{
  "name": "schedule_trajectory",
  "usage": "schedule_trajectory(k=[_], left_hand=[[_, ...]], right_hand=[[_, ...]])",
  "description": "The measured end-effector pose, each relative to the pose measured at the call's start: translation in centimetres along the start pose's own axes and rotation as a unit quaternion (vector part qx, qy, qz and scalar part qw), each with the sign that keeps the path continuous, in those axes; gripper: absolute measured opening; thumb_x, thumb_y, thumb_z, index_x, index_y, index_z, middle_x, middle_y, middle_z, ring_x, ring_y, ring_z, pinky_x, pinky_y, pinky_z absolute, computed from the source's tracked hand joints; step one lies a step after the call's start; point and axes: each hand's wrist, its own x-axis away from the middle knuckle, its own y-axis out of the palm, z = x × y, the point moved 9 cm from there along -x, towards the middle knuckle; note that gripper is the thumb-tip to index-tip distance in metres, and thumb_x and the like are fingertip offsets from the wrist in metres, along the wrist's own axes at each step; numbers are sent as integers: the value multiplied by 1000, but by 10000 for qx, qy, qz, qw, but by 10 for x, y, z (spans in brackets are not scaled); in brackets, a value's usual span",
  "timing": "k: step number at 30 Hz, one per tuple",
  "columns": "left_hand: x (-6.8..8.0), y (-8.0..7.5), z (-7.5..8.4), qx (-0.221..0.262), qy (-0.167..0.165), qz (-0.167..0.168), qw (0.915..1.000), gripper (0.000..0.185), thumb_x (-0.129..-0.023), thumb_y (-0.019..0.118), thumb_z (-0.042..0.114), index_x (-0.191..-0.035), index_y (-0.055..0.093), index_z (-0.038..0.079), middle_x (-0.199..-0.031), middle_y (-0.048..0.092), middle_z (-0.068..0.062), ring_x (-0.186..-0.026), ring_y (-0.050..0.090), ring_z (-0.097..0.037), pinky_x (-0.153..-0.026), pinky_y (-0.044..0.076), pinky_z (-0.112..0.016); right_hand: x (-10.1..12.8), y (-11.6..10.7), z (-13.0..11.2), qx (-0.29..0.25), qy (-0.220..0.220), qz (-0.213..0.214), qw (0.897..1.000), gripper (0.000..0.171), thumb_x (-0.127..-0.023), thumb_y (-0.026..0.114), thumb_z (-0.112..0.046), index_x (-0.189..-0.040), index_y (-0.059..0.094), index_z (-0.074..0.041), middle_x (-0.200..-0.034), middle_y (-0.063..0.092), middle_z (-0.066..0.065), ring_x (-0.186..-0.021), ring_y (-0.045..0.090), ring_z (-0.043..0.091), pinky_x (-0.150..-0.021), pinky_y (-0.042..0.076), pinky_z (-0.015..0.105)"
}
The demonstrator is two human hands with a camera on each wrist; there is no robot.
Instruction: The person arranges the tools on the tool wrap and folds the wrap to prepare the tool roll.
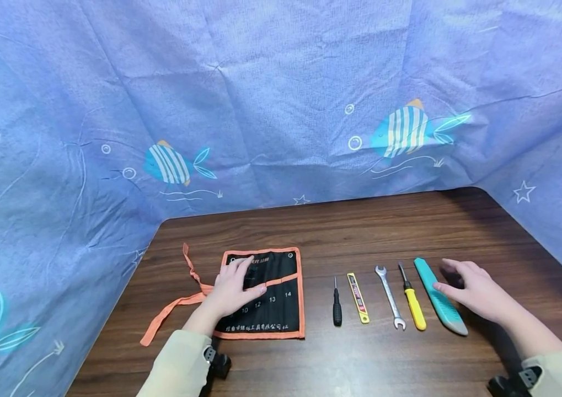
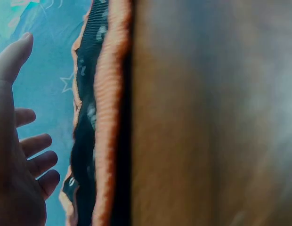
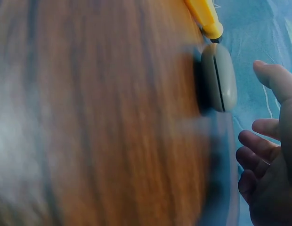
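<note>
The left hand (image 1: 231, 289) is over the black pouch (image 1: 278, 309), fingers loose and thumb apart, gripping nothing; the left wrist view shows it clear of the pouch's wavy orange edge, a gap the head view hides. The right hand (image 1: 476, 292) is just as loose beside the teal knife (image 1: 440, 296): from overhead the thumb overlaps it, but the right wrist view shows space between them, plus the seam in the knife's grey end. That view catches only part of the yellow screwdriver (image 1: 415, 309); the head view has it whole, followed leftward by a wrench (image 1: 390, 298), a yellow-edged strip (image 1: 358, 298) and a black screwdriver (image 1: 337, 309). Only there can I read 10, 12, 13 and 14 on the pouch and see its orange ties (image 1: 171, 306) spread across the desk (image 1: 335, 226).
</note>
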Motion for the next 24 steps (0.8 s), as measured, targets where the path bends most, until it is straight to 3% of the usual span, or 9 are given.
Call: schedule_trajectory(k=[7,13,24], left_hand=[[3,9,2,47,-14,-82,10000,87,-78,65,59,-146,33,16,-144,33,-15,-127,30,-38,-97,28,-59],[4,18,1,-74,-36,-191,9998,92,-74,64,66,-145,35,16,-139,38,-12,-120,35,-32,-94,33,-54],[4,29,-2,-278,-55,-129,9995,83,-73,63,68,-138,47,19,-136,40,-7,-119,34,-30,-94,31,-51]], right_hand=[[2,6,1,17,-9,-92,10000,71,-86,65,-40,-126,44,15,-113,50,32,-96,51,41,-76,41,55],[3,10,1,53,81,-195,9998,74,-86,64,-45,-128,44,13,-117,50,31,-104,46,44,-79,39,58],[3,12,7,54,129,-187,9997,74,-86,63,-46,-129,45,12,-118,49,31,-103,45,44,-79,37,59]])
